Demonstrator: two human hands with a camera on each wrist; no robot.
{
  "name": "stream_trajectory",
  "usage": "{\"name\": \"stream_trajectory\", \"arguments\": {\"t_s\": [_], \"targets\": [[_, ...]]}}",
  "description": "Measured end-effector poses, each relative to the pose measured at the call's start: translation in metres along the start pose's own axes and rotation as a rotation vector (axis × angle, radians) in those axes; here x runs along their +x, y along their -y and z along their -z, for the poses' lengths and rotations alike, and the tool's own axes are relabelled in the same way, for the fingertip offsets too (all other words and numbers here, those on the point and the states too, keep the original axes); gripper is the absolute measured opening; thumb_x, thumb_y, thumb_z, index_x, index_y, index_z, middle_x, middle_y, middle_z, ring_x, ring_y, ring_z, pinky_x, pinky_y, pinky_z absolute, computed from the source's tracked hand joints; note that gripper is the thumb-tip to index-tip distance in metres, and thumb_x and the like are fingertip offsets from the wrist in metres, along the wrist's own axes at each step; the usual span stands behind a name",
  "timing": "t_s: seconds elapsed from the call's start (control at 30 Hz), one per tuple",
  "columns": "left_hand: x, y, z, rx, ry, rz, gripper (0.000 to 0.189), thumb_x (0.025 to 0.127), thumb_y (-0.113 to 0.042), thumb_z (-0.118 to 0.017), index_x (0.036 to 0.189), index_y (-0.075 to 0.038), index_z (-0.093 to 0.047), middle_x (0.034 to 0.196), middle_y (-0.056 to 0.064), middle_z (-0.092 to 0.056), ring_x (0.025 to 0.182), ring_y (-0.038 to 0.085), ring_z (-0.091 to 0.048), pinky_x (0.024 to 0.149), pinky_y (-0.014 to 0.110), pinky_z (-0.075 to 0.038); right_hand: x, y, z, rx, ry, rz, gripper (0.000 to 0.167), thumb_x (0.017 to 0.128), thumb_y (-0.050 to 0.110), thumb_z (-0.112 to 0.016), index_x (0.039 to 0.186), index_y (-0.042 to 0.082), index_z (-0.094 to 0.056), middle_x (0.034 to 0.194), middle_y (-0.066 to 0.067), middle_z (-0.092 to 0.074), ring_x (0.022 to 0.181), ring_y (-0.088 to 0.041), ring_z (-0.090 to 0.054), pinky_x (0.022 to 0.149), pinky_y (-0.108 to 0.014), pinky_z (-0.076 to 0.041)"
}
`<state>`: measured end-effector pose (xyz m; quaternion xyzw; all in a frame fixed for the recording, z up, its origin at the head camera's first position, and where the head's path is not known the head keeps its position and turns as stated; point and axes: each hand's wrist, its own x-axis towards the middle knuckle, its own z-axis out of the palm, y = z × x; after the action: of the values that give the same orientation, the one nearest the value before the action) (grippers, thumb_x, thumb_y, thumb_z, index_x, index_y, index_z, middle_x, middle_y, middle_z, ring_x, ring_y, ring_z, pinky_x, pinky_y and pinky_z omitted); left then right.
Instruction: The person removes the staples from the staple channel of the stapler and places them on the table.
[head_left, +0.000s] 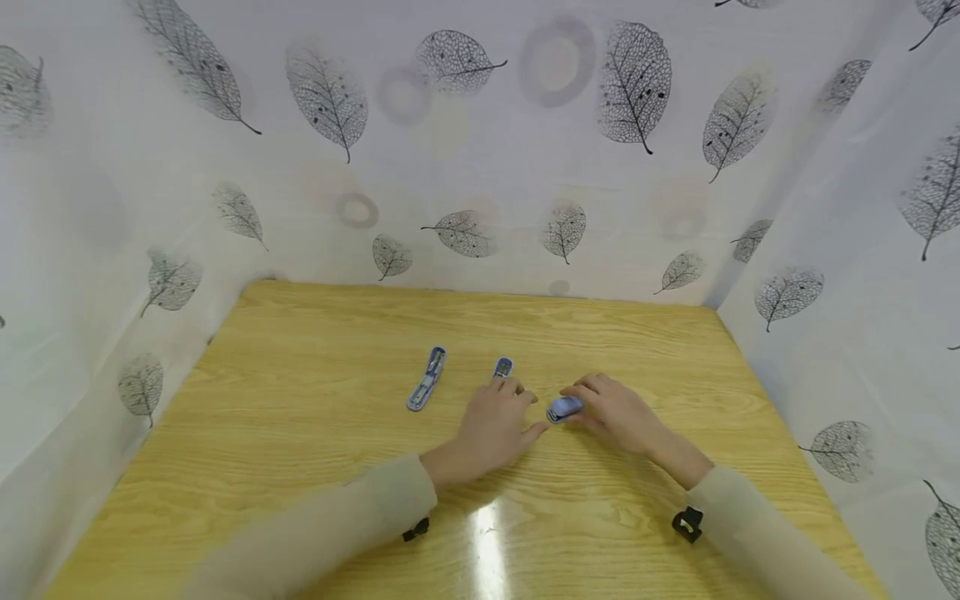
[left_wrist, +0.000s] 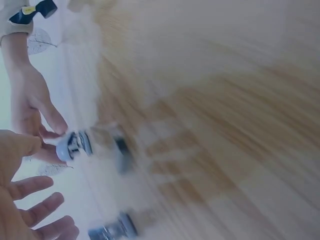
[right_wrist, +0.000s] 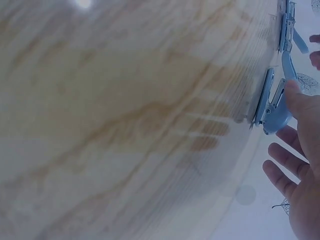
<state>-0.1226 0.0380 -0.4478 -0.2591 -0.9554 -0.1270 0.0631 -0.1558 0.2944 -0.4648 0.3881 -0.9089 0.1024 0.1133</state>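
Between its thumb and fingers my right hand point(head_left: 618, 417) pinches a light blue stapler point(head_left: 564, 408), its front end pointing toward my left hand. The right wrist view shows the same stapler point(right_wrist: 280, 110) from the side, with its top and base parted at a slant. My left hand point(head_left: 495, 421) is just left of it, fingers apart and nothing gripped. A second stapler point(head_left: 503, 366) lies beyond the left hand, partly hidden by its fingers. Further left lies a third stapler point(head_left: 426, 379), spread out long, its metal inside showing.
All this is on a wood-grain table point(head_left: 337, 333). White sheeting with a leaf print point(head_left: 465, 233) stands along its back and sides. A black device point(head_left: 687, 523) sits at the right wrist and another point(head_left: 416, 529) at the left.
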Motion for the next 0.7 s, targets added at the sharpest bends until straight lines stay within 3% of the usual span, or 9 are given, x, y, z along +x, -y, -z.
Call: {"name": "stream_trajectory", "arguments": {"t_s": [0.2,0.4,0.7], "targets": [[0.017,-0.017,-0.014,-0.002,0.057,0.045,0.049,0.098,-0.056,-0.068,0.128,-0.018,-0.073,0.124,0.003,-0.071,0.113,0.023,-0.065,0.096,0.043,-0.059,0.002,-0.002,-0.001,-0.007,0.015,-0.005,0.041,0.090,0.024,-0.084,0.125,0.007,-0.071,0.113,-0.006,-0.072,0.100,-0.023,-0.069,0.085,-0.041,-0.061],[0.028,-0.023,-0.030,0.036,0.115,0.115,0.046,0.097,-0.057,-0.070,0.118,-0.016,-0.073,0.112,0.004,-0.070,0.108,0.024,-0.062,0.095,0.041,-0.058,0.002,-0.004,-0.002,-0.017,0.023,-0.009,0.041,0.090,0.026,-0.084,0.124,0.007,-0.071,0.112,-0.006,-0.073,0.100,-0.023,-0.069,0.085,-0.041,-0.060],[0.035,-0.027,-0.043,0.089,0.110,0.150,0.043,0.096,-0.058,-0.070,0.111,-0.019,-0.076,0.109,0.002,-0.071,0.110,0.024,-0.064,0.112,0.044,-0.050,0.003,-0.007,-0.007,-0.024,0.034,0.021,0.039,0.090,0.027,-0.083,0.123,0.010,-0.072,0.110,-0.003,-0.073,0.098,-0.019,-0.068,0.084,-0.039,-0.060]]}}
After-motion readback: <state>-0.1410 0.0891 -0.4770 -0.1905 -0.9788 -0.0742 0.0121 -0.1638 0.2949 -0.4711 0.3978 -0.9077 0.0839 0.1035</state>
